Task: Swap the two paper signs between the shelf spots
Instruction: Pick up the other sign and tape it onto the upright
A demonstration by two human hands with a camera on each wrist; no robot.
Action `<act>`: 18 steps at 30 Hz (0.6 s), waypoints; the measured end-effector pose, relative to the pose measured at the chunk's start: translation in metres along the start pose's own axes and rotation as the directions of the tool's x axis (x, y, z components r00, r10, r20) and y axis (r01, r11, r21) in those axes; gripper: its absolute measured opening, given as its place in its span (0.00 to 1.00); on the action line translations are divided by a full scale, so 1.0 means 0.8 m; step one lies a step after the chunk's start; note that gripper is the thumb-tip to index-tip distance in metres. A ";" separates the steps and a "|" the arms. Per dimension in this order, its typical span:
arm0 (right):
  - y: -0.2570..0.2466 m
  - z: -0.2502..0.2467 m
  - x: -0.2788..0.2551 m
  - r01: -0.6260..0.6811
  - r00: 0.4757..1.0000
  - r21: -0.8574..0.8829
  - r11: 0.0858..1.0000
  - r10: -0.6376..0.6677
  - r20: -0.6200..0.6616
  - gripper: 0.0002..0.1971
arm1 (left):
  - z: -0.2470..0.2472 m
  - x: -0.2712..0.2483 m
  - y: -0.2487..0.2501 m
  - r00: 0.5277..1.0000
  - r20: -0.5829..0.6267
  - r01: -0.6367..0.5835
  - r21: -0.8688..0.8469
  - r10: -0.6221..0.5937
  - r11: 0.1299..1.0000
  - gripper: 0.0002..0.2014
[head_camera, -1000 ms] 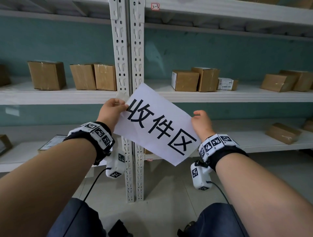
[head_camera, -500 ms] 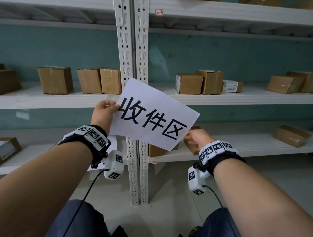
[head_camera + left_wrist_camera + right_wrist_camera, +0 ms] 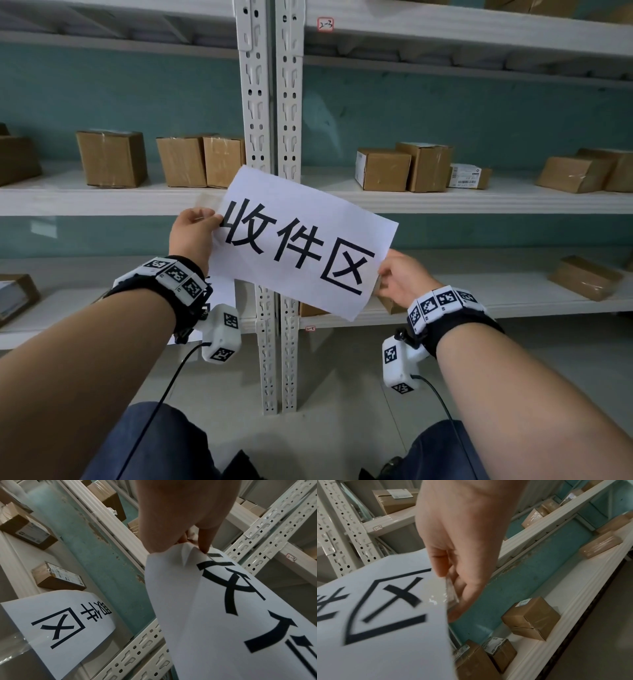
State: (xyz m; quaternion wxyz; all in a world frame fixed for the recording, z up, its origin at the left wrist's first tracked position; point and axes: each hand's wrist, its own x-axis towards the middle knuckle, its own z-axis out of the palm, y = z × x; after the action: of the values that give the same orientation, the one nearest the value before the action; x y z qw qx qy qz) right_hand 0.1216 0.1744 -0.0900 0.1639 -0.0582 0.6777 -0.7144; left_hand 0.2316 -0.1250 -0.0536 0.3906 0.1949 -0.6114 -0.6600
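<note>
So roughly halfway, I'd say, maybe less. Going left to right: the other paper sign [image 3: 65, 622] is on the lower left shelf's front edge, low and to the left of the uprights, seemingly taped there, so that one hasn't been touched yet. The left hand [image 3: 191, 236] pinches the top left corner of the held paper sign [image 3: 301, 243], thumb on the front. That sheet is off the shelf, tilted, floating in front of the white uprights [image 3: 270, 102] in the middle. The right hand [image 3: 400, 277] has fingers curled at the sheet's right edge, apparently on a bit of clear tape [image 3: 452, 595] there. Left to do: stick this one up, pull the other, hang it in the vacated spot on the right.
</note>
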 end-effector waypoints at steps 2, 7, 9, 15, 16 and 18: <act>-0.002 0.001 -0.004 0.003 0.999 -0.004 1.000 -0.002 0.052 0.22 | -0.004 0.002 0.001 1.000 -0.018 0.001 0.002 -0.001 1.000 0.10; -0.007 0.003 -0.012 -0.039 0.987 0.116 0.993 0.020 0.162 0.21 | -0.008 0.005 0.000 0.999 -0.035 -0.003 -0.016 0.002 1.000 0.10; -0.007 0.006 -0.011 -0.029 0.983 0.189 0.982 -0.006 0.183 0.19 | -0.006 0.004 0.000 0.999 -0.033 -0.009 -0.016 0.008 1.000 0.10; -0.006 0.012 -0.010 0.037 0.974 0.169 0.985 -0.073 0.213 0.19 | -0.007 0.007 0.002 0.998 -0.053 -0.027 0.006 0.027 1.000 0.10; -0.007 0.011 -0.009 0.039 0.975 0.144 0.989 -0.069 0.209 0.20 | -0.008 0.007 0.002 0.998 -0.060 -0.031 0.007 0.031 0.999 0.10; -0.007 0.007 -0.007 0.050 0.981 0.113 0.992 -0.071 0.182 0.21 | -0.010 0.006 0.002 0.996 -0.078 -0.040 0.015 0.041 0.999 0.11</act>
State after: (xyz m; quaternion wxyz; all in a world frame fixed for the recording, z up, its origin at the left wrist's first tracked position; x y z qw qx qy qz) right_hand 0.1275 0.1708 -0.0832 0.2075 -0.1363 0.6180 -0.7460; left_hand 0.2348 -0.1341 -0.0525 0.4262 0.2110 -0.6038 -0.6397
